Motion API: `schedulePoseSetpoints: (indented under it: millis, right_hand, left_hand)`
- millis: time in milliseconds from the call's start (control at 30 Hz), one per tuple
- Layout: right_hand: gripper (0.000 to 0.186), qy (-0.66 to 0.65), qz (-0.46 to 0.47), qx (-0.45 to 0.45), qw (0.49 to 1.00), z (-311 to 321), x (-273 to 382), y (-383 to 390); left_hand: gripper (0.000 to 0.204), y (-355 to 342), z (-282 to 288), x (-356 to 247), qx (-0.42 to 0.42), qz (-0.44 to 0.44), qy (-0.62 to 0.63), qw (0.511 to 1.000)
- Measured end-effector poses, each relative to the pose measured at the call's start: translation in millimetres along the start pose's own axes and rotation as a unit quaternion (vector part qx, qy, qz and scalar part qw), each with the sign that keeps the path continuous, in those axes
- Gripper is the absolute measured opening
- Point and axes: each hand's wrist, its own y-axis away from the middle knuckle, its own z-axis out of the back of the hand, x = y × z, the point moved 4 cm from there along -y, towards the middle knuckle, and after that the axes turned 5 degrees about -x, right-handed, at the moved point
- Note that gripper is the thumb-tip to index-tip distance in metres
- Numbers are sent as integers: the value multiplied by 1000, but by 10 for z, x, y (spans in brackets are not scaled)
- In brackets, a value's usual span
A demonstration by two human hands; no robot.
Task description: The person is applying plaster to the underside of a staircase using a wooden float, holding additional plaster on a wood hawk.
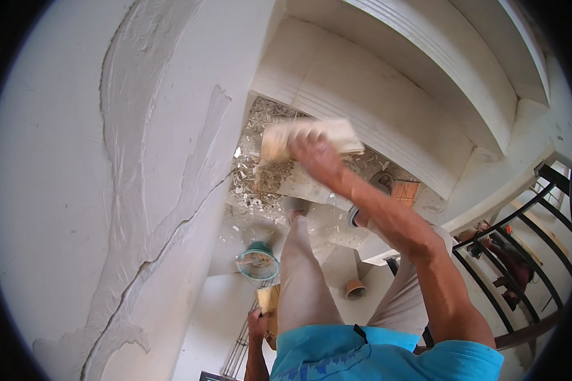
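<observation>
My right hand (316, 154) is stretched out over the stair landing, smeared by motion. Its fingers close on a flat, pale, roughly rectangular piece (343, 134) whose exact kind I cannot make out. Beneath it lie loose chips and crumbly brown debris (260, 184) beside the wall. Low at my left side, my left hand (258, 322) grips a yellowish-tan block-like piece (269, 300), partly hidden by my leg. A grey patch of plaster (133, 101) covers part of the white wall (51, 159), and a jagged crack (171, 236) runs down to the lower left.
Curved pale steps (388, 82) rise ahead. A teal bucket (258, 261) with tan contents stands below left, a small terracotta pot (354, 290) beyond my leg. An orange-brown tile or brick (405, 192) lies right of my feet. Past the black railing (502, 279), another person (515, 260) is below.
</observation>
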Motion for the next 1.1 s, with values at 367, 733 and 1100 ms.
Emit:
schedulePoseSetpoints:
  millis: [367,733,1100]
  right_hand:
    - [46,-185,-396,65,897,552,-1449,983]
    - [31,28,-361,-102,927,64,-2828,1758]
    - [36,-57,-351,-23,934,-180,-2661,760]
  left_hand:
    - [27,-134,109,151,-14,11,-3,1000]
    - [30,-41,192,-291,-17,47,-116,992]
    - [29,-40,87,-368,-12,-10,-172,985]
